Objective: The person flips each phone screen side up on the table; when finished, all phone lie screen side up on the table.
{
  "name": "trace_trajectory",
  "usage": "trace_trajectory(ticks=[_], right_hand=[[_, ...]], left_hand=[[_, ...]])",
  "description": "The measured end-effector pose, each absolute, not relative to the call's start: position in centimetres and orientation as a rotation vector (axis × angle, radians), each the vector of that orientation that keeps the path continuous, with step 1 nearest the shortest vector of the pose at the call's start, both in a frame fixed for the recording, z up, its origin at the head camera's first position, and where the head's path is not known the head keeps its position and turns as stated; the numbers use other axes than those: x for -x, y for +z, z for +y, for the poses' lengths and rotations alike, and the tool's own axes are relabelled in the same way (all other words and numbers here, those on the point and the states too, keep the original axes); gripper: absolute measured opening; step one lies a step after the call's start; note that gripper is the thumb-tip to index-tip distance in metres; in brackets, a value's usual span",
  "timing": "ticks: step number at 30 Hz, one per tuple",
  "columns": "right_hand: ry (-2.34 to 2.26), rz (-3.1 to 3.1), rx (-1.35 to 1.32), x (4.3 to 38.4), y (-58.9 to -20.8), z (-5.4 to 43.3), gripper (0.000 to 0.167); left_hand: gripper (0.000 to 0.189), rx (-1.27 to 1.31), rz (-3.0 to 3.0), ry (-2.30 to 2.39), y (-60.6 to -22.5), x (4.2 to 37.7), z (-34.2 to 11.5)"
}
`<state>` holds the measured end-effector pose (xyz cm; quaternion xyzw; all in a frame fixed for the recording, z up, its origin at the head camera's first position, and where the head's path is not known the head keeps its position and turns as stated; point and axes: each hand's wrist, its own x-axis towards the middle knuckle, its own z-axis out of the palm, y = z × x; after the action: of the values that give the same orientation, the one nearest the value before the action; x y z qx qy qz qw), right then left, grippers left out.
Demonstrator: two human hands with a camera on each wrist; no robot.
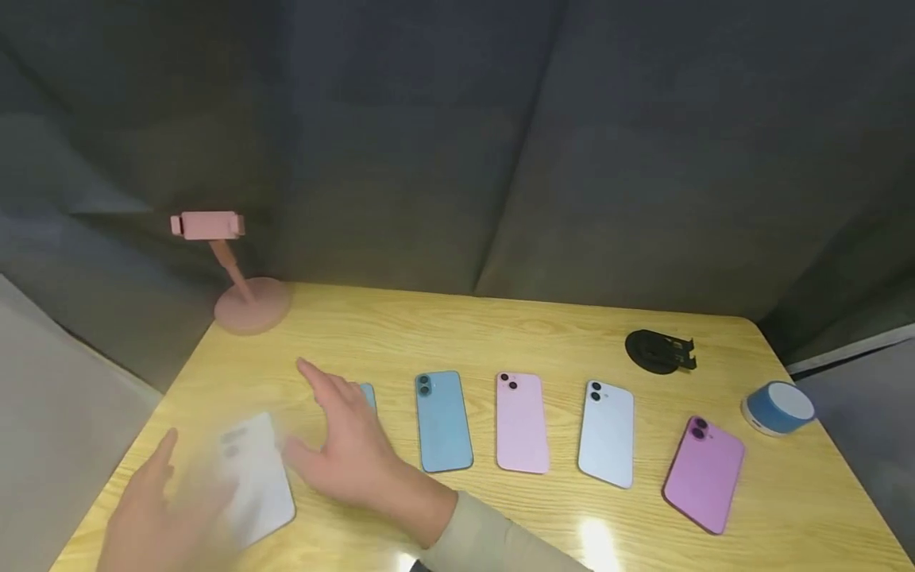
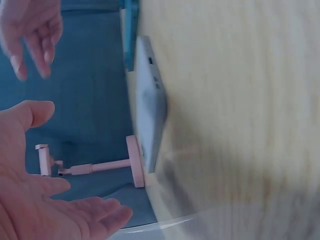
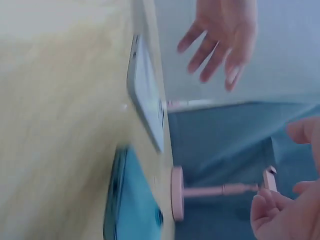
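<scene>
A white phone (image 1: 260,477) lies back up on the left of the table, its camera lenses toward the far side. My left hand (image 1: 160,508), blurred by motion in the head view, is just left of it with spread fingers and holds nothing. On the phone's other side my right hand (image 1: 350,445) hovers with thumb and fingers apart, also holding nothing. Both wrist views show the hands raised off the table, with the white phone (image 3: 146,92) flat on the wood. Behind the right hand, most of a blue phone (image 1: 368,395) is hidden in the head view.
Rightward in a row lie a blue phone (image 1: 444,421), a pink phone (image 1: 522,423), a pale blue phone (image 1: 606,433) and a purple phone (image 1: 704,477). A pink phone stand (image 1: 246,306) rises at the back left. A black folding stand (image 1: 654,352) and a blue-and-white cylinder (image 1: 775,409) sit at right.
</scene>
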<state>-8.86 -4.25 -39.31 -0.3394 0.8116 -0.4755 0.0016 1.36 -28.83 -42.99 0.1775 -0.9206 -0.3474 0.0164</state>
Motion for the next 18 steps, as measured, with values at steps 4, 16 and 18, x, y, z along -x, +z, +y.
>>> trace_trajectory(ticks=[4, 16, 18], right_hand=[[-1.444, 2.455, 1.003, 8.4, -40.1, -6.9, 0.077], [-1.03, 2.479, 0.94, 8.1, -42.5, -10.5, 0.074], [-1.065, 2.448, 0.975, 8.2, -42.9, -10.8, 0.072]], left_hand=[[0.103, -0.535, -2.888, -1.086, -43.8, -1.2, -29.3], [0.105, -0.729, -2.894, -1.221, -45.5, -0.8, -29.8], [0.105, -0.697, -2.906, -1.192, -45.9, -0.7, -30.1]])
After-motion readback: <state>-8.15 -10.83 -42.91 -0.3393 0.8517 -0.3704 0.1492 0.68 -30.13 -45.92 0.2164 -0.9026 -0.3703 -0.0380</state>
